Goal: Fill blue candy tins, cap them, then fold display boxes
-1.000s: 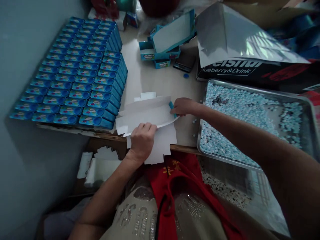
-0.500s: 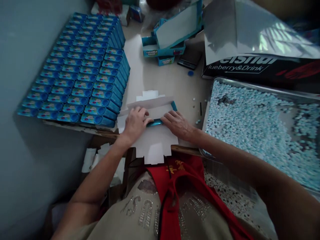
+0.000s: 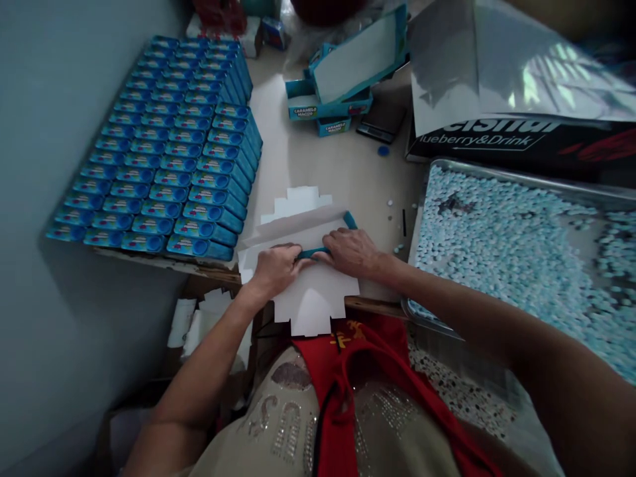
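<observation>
A partly folded cardboard box (image 3: 313, 295) lies in front of me, white inside, its notched end flap hanging over the table's near edge. A folded strip of it shows blue between my hands. My left hand (image 3: 278, 268) pinches that strip from the left, thumb on the near side and fingers curled over. My right hand (image 3: 350, 252) grips the same fold from the right, fingers bent over it and thumb below. Behind them a white side wall stands up, with a blue corner at its right end. The fingertips partly hide the fold.
Rows of blue packets (image 3: 163, 159) are stacked at the left. Finished blue trays (image 3: 303, 109) and a small scale (image 3: 382, 122) stand at the back. On the right, a metal tray (image 3: 527, 179) holds pale blue candies, beside a black carton (image 3: 487, 139). Loose candies dot the table.
Both hands have curled more tightly over the fold, with thumbs now underneath and closer together. The blue strip stands higher. The whole view has shifted slightly.
</observation>
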